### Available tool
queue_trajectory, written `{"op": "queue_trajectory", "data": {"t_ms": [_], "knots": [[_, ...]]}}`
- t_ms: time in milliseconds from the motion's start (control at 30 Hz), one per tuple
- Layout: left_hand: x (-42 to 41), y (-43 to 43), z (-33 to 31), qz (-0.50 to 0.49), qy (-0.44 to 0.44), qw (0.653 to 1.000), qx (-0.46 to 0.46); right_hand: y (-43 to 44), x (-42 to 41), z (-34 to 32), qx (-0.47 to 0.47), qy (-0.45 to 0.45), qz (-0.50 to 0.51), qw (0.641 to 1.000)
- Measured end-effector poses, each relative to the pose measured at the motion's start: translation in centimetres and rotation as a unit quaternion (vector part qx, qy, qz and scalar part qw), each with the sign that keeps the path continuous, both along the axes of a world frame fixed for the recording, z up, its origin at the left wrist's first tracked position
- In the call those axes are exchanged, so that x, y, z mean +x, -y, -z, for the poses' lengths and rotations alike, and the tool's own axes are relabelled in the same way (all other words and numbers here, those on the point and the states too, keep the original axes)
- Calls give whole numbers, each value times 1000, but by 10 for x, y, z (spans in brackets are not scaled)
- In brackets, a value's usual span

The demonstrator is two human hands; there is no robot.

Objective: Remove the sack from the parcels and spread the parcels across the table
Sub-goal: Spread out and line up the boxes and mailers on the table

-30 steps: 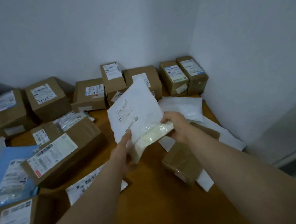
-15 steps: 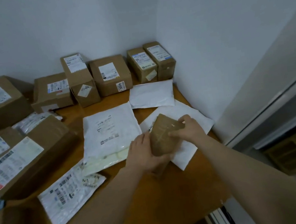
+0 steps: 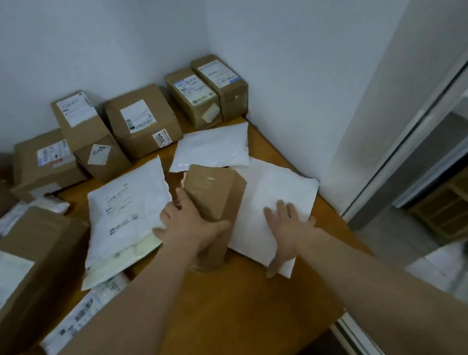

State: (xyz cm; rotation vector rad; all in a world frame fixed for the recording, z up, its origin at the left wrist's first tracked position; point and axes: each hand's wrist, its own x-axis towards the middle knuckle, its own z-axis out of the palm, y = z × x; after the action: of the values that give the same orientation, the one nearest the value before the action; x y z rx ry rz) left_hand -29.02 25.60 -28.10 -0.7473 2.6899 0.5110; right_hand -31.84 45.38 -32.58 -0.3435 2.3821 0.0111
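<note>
- From the head camera, the left hand [image 3: 191,224] was wrapped around a plain brown cardboard box [image 3: 214,197], fingers curled over its near side and thumb toward its far edge. The box stood tilted, one end on the wooden table [image 3: 244,310] and part of it over a white poly mailer [image 3: 274,198]; I judged it was being set down or shifted.
- The right hand [image 3: 287,230] lay flat on that mailer, fingers spread and gripping nothing, seemingly to pin the slick plastic so it would not slide.
- A larger labelled mailer [image 3: 127,212] lay flat just left of the box; its crinkly film showed pale contents at the near end. A plump white mailer [image 3: 211,150] sat behind.
- Stiff, square-cornered labelled cartons [image 3: 142,121] lined the wall, leaving the middle free.
- No sack was visible; the parcels already lay spread out.
</note>
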Motion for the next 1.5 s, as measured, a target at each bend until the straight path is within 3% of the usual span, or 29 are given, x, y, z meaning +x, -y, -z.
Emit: {"op": "queue_trajectory", "data": {"t_ms": [200, 300, 433, 467, 533, 567, 733, 900, 967, 1000, 1067, 1100, 1133, 1200, 1267, 1333, 1400, 1500], "knots": [[7, 6, -3, -37, 11, 999, -14, 1, 18, 2, -79, -52, 24, 995], [13, 8, -7, -74, 11, 997, 12, -13, 8, -27, -215, -52, 150, 963], [10, 15, -22, -131, -24, 989, 60, -30, -9, -84, -316, -68, 364, 874], [9, 17, -25, -139, -30, 987, 70, -34, -11, -94, -349, -44, 427, 833], [9, 22, -28, -149, -27, 985, 81, -43, -13, -110, -435, 41, 540, 720], [9, 23, -28, -153, -22, 985, 82, -47, -11, -116, -460, 74, 562, 683], [13, 19, -32, -135, 4, 989, 62, -68, 5, -116, -470, 144, 643, 587], [12, 15, -31, -103, 11, 994, 47, -77, -9, -126, -472, 97, 668, 568], [10, 15, -29, -113, 5, 992, 61, -74, -12, -132, -450, 120, 656, 593], [8, 15, -29, -123, 0, 990, 69, -72, -13, -129, -409, 123, 638, 641], [5, 17, -30, -149, -12, 985, 90, -68, -15, -113, -260, 76, 527, 805], [2, 18, -30, -162, -16, 982, 98, -64, -15, -103, -181, 6, 447, 876], [0, 19, -30, -173, -19, 979, 104, -59, -15, -93, -129, -66, 391, 909], [-5, 20, -30, -186, -22, 976, 111, -49, -16, -79, -98, -204, 330, 917], [-8, 17, -29, -186, -27, 976, 113, -35, -18, -70, -128, -265, 259, 920], [-11, 13, -28, -185, -28, 976, 113, -18, -18, -57, -138, -209, 159, 955], [-16, 11, -28, -184, -30, 976, 110, -7, -15, -39, -98, -91, 120, 984], [-27, 12, -26, -182, -30, 978, 103, 4, -10, -18, -52, -22, 71, 996]]}}
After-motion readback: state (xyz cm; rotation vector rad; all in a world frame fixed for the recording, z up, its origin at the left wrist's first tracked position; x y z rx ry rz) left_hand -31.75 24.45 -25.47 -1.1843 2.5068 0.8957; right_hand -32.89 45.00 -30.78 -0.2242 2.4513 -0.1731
